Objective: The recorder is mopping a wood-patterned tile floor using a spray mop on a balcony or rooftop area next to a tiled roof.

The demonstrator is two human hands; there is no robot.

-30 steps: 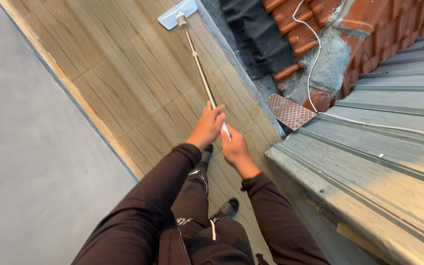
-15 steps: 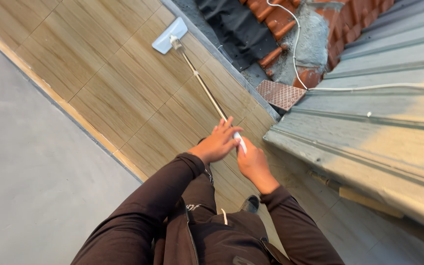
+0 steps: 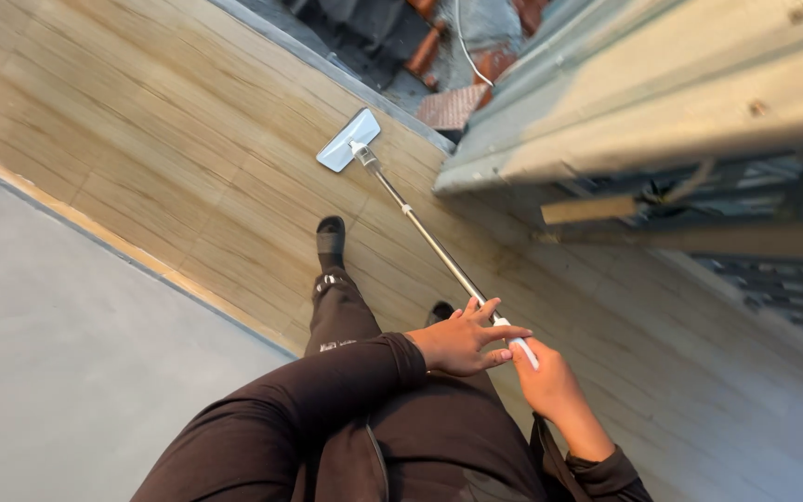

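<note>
The flat mop head (image 3: 349,140) now lies much nearer the person's forward shoe (image 3: 330,234) than a second ago — drawn back along the wood-look floor (image 3: 141,139) — with the left hand (image 3: 462,339) and right hand (image 3: 547,383) together, clamped on the mop handle (image 3: 439,251).

Right hand (image 3: 550,383) is covering the mop handle's (image 3: 429,244) white grip end; right foot (image 3: 440,311) is mostly hiding behind the left hand (image 3: 465,339); wood-look floor (image 3: 141,139) is blurring.

No pkgs, labels, signs or screens in view.
</note>
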